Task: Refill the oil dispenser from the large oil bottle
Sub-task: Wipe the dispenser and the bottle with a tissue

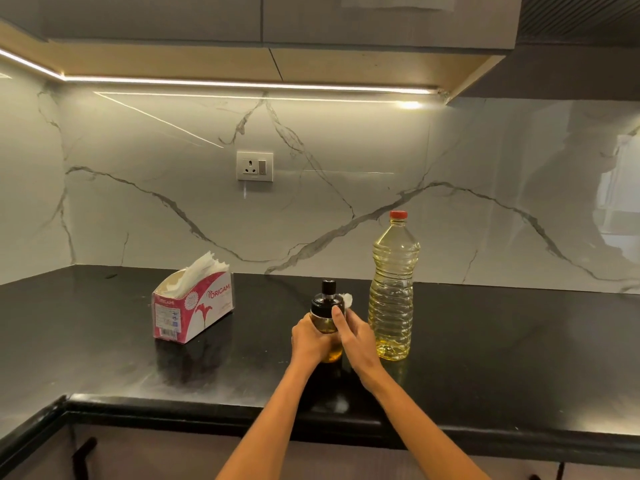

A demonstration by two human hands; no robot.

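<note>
A small glass oil dispenser (pixel 326 306) with a black cap and spout stands on the black countertop (pixel 502 348), with yellow oil showing low in it. My left hand (pixel 310 337) grips its body from the left. My right hand (pixel 353 336) holds its right side, thumb on the black cap, with a bit of white tissue (pixel 347 299) pinched in the fingers behind the cap. Just to the right stands the large clear oil bottle (pixel 393 292), upright, red cap on, partly filled with yellow oil. It stands apart from both hands.
An open red and white tissue box (pixel 192 306) sits to the left on the counter. A marble backsplash with a wall socket (pixel 255 166) rises behind. The counter's front edge (pixel 242 408) runs below my forearms, and the counter turns a corner at left.
</note>
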